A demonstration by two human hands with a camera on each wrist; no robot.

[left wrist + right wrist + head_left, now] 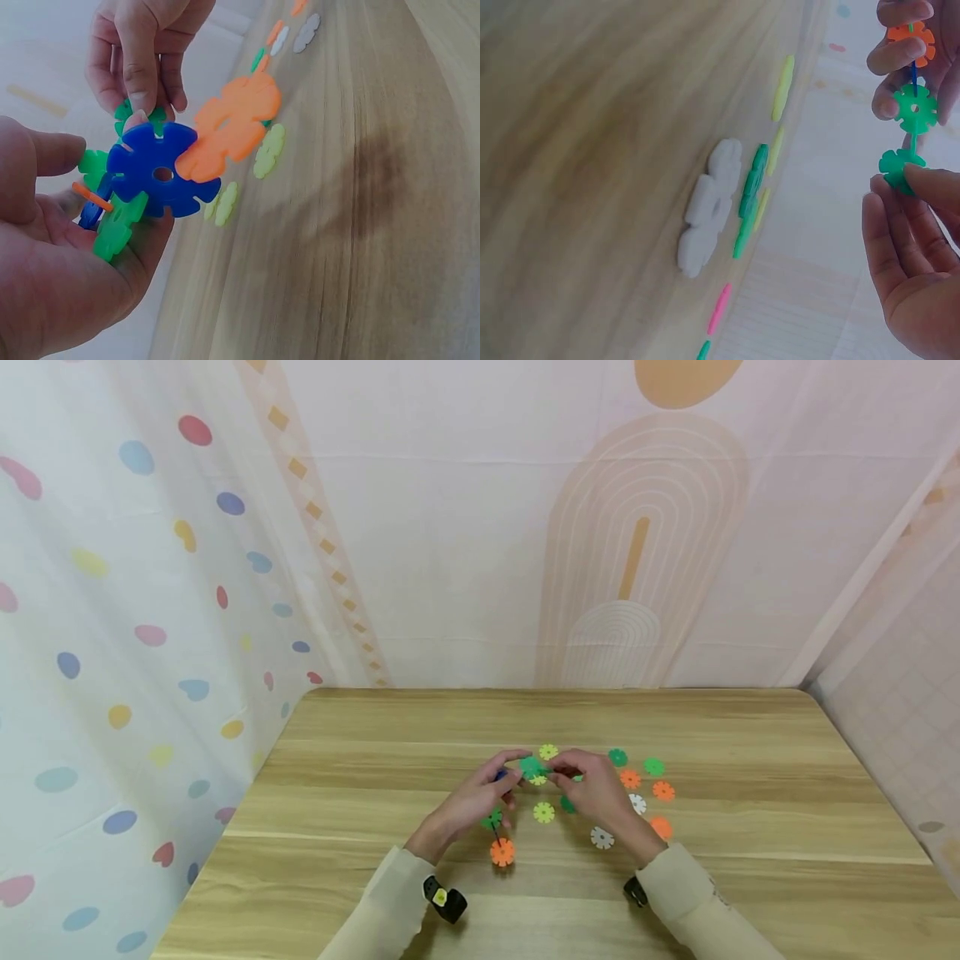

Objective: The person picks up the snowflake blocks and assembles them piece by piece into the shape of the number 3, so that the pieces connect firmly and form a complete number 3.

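Observation:
My left hand grips a chain of slotted snowflake discs above the wooden table. The chain shows a blue disc, an orange disc and light green discs; its orange end points toward me. My right hand meets the chain's far end and pinches a dark green disc between thumb and fingers. That green disc sits between the two hands. In the right wrist view the chain hangs as an orange disc above a green disc.
Loose discs lie on the table around the hands: yellow-green ones, green ones, orange ones and white ones. Patterned fabric walls close off the back and both sides of the table.

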